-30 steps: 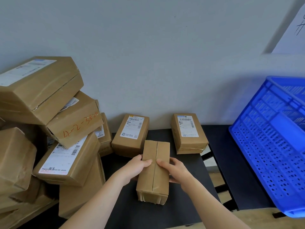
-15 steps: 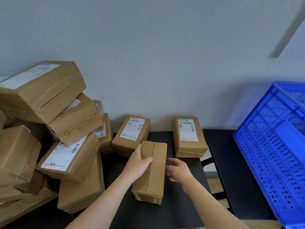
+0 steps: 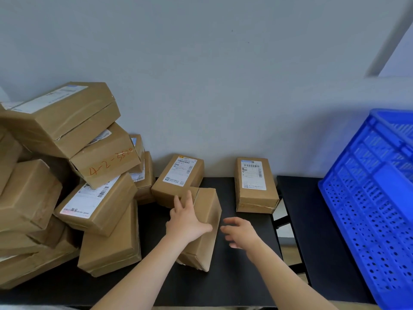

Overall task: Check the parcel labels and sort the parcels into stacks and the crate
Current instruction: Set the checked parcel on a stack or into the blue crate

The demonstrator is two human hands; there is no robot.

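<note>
The black table (image 3: pixel 245 276) fills the lower middle of the frame and runs back to the grey wall. On its left side the heap of parcels (image 3: pixel 31 198) climbs toward the upper left. These are brown taped cartons lying at all angles, several with white labels facing you. Among them is the orange-marked carton (image 3: pixel 107 162), with handwriting that starts "4-2".

At the right edge stands the blue crate (image 3: pixel 368 209), its perforated wall turned toward you, over a second black surface (image 3: pixel 312 231). From this angle you cannot see what is inside it.

At the back of the table, 2 cartons lie label-up near the wall. The left labelled parcel (image 3: pixel 178 177) is at centre, and the right labelled parcel (image 3: pixel 254 184) is well apart from it, right of centre.

The plain parcel (image 3: pixel 206 220) is in the middle of the frame, tipped up on a long edge with brown faces showing. Its far end is just in front of the left labelled parcel, but you cannot tell whether they touch.

Your left hand (image 3: pixel 187 220) grips the plain parcel, with the fingers laid along its left face and the thumb hooked across the other. Your right hand (image 3: pixel 240 233) hovers just beside the parcel's right face, blurred, fingers loose and holding nothing.
</note>
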